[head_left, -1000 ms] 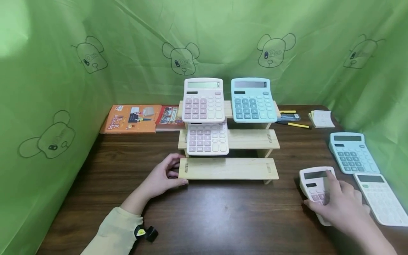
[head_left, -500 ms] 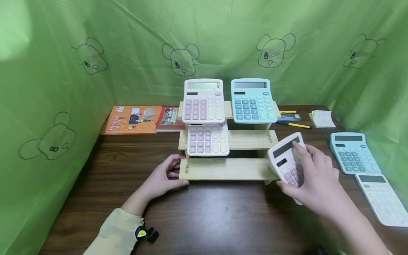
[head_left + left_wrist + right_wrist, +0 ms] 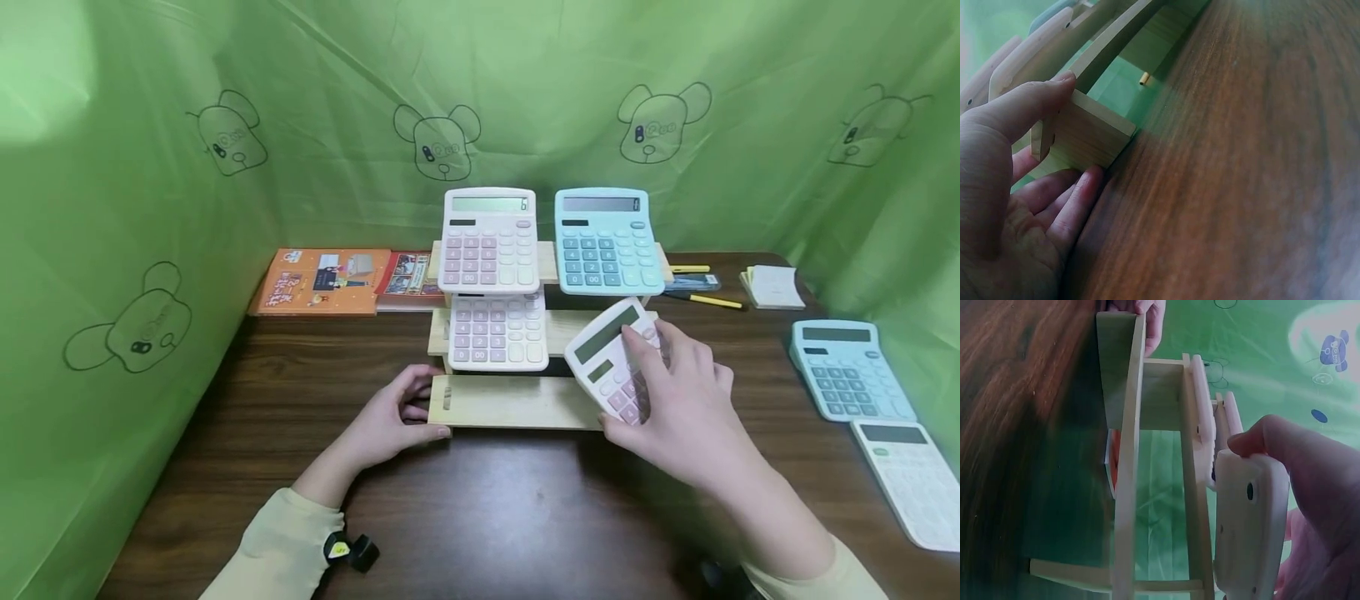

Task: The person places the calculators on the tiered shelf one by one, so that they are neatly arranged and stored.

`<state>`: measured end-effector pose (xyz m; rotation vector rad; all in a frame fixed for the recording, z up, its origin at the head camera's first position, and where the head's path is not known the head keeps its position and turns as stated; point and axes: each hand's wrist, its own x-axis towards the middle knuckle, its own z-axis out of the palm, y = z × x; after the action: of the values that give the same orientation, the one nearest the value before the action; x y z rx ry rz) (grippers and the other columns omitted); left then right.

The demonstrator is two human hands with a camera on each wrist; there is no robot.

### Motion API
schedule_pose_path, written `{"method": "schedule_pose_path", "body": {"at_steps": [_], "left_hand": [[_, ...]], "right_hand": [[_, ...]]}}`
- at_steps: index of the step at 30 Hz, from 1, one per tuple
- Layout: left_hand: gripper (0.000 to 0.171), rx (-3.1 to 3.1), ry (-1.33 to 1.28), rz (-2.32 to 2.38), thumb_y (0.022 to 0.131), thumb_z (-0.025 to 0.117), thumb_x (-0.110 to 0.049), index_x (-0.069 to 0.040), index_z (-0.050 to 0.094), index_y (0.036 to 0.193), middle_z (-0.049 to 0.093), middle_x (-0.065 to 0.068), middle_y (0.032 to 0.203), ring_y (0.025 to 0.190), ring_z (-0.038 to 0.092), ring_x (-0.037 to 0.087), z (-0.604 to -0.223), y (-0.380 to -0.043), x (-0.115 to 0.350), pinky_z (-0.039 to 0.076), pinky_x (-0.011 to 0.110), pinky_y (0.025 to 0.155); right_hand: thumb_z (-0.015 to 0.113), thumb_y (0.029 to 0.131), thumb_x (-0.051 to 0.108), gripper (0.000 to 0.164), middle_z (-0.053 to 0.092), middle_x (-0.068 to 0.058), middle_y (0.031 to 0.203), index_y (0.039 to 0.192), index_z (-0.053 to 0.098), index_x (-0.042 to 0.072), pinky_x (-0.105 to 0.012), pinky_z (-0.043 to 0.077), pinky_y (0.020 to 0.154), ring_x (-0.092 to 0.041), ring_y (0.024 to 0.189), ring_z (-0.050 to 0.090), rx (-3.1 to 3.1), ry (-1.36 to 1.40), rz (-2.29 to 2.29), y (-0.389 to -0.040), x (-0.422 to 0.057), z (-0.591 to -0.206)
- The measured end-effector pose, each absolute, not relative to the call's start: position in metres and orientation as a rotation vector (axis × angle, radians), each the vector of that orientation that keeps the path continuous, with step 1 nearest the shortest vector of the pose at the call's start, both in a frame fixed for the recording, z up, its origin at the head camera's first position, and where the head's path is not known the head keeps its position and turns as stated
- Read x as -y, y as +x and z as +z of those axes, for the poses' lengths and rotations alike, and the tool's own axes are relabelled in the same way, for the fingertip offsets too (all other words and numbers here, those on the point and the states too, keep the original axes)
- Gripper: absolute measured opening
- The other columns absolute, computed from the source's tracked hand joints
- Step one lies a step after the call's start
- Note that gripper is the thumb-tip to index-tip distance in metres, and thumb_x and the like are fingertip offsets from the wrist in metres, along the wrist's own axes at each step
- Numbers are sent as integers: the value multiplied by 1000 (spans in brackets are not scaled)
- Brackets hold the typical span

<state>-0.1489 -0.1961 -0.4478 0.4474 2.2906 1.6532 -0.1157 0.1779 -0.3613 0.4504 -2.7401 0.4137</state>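
A three-step wooden stand (image 3: 517, 402) is on the table. My left hand (image 3: 388, 421) grips the left end of its lowest step; in the left wrist view the thumb (image 3: 1035, 103) lies on the step's edge and fingers touch the side panel (image 3: 1088, 128). My right hand (image 3: 678, 408) holds a white calculator with pink keys (image 3: 603, 354), tilted, over the right part of the lower steps. Its underside (image 3: 1244, 525) shows in the right wrist view. A white-and-pink calculator (image 3: 491, 242) and a blue one (image 3: 606, 250) lean on the top step, another white-and-pink calculator (image 3: 498, 337) on the middle step.
At the right of the table lie a blue calculator (image 3: 851, 375) and a white one (image 3: 911, 479). Behind the stand are an orange book (image 3: 330, 279), a red book (image 3: 408, 275), yellow-and-black pens (image 3: 708, 301) and a paper pad (image 3: 775, 287). Green curtain (image 3: 525, 83) encloses the table.
My right hand has lifted the white-and-pink calculator off the table at the right and carried it left to the stand. The left hand keeps its hold on the stand.
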Motion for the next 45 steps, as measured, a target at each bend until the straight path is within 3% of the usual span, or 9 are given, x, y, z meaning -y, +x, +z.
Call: {"method": "schedule_pose_path", "body": {"at_steps": [8,15,24,32,38,45], "left_hand": [[72,-2280,430,1665,75,85,-10,-14,45,134,56,4,131,112,57,25,-448,-146,193,54,34,86],[76,-2316,464,1656,72,88,-25,-22,45,134,56,-2,130,110,58,18,-477,-156,199,55,31,84],[75,-2279,442,1645,74,86,-12,-15,44,135,55,4,131,113,57,24,-461,-154,192,54,35,86],[73,-2275,464,1653,74,85,-11,-11,45,135,56,7,130,113,57,26,-446,-149,188,54,35,87],[73,-2287,453,1658,74,85,-11,-14,44,135,56,5,131,114,56,26,-448,-149,191,54,35,87],[74,-2306,465,1656,74,86,-14,-11,44,135,56,6,130,113,56,27,-448,-151,195,54,37,87]], "right_hand": [[81,59,49,98,33,-26,143,143,44,14,-58,30,74,-47,117,36,2756,423,414,-127,-173,-365],[77,66,51,97,31,-29,143,146,39,12,-63,29,75,-51,119,32,2794,388,410,-133,-170,-364],[72,73,61,92,33,-18,148,144,43,10,-63,28,80,-45,129,26,2793,344,391,-142,-170,-368],[78,69,57,83,39,-18,137,134,51,13,-62,29,78,-44,121,30,2689,348,476,-142,-169,-371],[70,74,66,83,42,-20,135,137,53,14,-62,35,83,-44,120,35,2738,466,359,-142,-173,-360],[66,76,70,94,23,-15,155,151,35,22,-69,31,96,-44,137,22,2880,828,263,-139,-192,-345]]}}
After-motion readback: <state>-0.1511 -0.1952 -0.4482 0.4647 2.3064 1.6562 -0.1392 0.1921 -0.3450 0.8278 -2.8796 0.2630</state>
